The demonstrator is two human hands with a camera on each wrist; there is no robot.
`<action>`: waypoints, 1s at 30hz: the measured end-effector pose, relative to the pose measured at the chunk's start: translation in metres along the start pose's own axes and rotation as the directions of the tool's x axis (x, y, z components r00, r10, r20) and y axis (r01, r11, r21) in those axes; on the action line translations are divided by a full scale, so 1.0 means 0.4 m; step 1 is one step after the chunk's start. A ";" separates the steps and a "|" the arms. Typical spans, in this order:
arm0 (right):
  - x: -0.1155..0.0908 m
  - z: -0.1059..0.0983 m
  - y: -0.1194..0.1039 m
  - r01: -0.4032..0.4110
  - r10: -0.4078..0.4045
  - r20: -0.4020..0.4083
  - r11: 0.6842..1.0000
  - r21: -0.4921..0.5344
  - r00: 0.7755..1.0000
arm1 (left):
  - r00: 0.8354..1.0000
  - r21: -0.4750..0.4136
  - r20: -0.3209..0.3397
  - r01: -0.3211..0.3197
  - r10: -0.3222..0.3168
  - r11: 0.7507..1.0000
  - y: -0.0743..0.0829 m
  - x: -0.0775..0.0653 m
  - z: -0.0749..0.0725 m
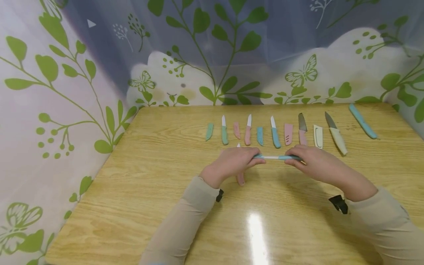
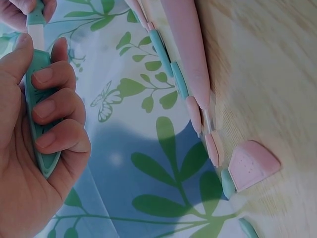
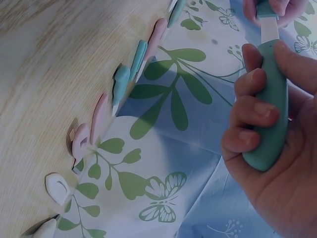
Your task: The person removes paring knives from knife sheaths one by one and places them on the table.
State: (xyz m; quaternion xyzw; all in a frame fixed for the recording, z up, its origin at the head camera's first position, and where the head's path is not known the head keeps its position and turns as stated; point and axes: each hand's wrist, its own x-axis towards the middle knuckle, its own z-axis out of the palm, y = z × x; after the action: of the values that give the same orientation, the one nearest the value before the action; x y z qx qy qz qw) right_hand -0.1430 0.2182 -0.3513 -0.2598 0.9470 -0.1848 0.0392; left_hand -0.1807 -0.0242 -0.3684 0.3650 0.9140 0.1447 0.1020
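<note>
Both hands are raised over the wooden table, close together in the head view. My right hand (image 1: 311, 159) grips the blue-green handle (image 3: 270, 134) of a small knife, fingers wrapped around it. The left hand (image 1: 230, 162) holds a matching blue-green blade sheath (image 2: 38, 67) along its palm with curled fingers. Between the hands a short stretch of white blade (image 1: 271, 157) shows, its tip end hidden inside the sheath. Beneath the left hand lies a pink-handled knife (image 1: 240, 179), partly covered by that hand.
Behind the hands stands a row of knives and sheaths: green knife (image 1: 224, 134), pink knife (image 1: 248, 134), blue knife (image 1: 275, 136), pink sheath (image 1: 288, 134), cream sheath (image 1: 318, 134), cream knife (image 1: 337, 140). A blue folded-looking knife (image 1: 362, 121) lies far right. Patterned cloth (image 1: 212, 73) borders the table.
</note>
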 end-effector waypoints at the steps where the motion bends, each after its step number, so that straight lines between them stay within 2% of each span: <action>1: 0.000 0.000 0.000 0.001 -0.001 -0.001 1.000 -0.002 1.000 | 1.000 -0.003 0.001 0.004 -0.004 1.000 0.000 0.000 0.000; 20: -0.003 -0.001 0.008 -0.015 0.015 0.001 1.000 -0.018 1.000 | 1.000 -0.008 -0.004 0.001 -0.001 1.000 -0.011 0.000 0.004; 27: -0.007 -0.013 0.018 -0.021 0.021 -0.017 0.999 -0.031 1.000 | 0.998 0.068 -0.060 0.003 0.002 0.998 -0.021 -0.005 -0.003; 30: -0.010 -0.018 0.019 -0.035 0.034 -0.019 0.999 -0.031 0.999 | 0.997 0.055 -0.076 0.015 -0.011 0.998 -0.027 -0.009 -0.009</action>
State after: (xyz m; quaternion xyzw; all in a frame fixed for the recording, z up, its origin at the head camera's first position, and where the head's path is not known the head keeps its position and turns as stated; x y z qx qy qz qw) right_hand -0.1444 0.2286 -0.3477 -0.2423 0.9545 -0.1715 0.0294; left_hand -0.1860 -0.0346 -0.3684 0.3558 0.9233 0.1323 0.0581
